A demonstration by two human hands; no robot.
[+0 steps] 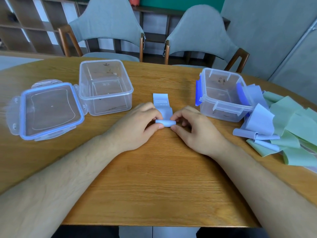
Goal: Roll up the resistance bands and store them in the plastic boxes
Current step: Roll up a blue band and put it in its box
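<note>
Both hands are pinched on a pale blue band (165, 122) in the middle of the wooden table (154, 177), left hand (135, 125) on one end of the roll, right hand (193, 129) on the other, the loose tail lying flat towards the chairs. Open clear box (105, 86) and its lid (49, 110) sit left, another box (223, 94) right, beside a pile of blue and green bands (288, 127)

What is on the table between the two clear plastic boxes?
In the head view, the blue band lies between the left box and the right box, half rolled and pinched by the left hand and right hand.
</note>
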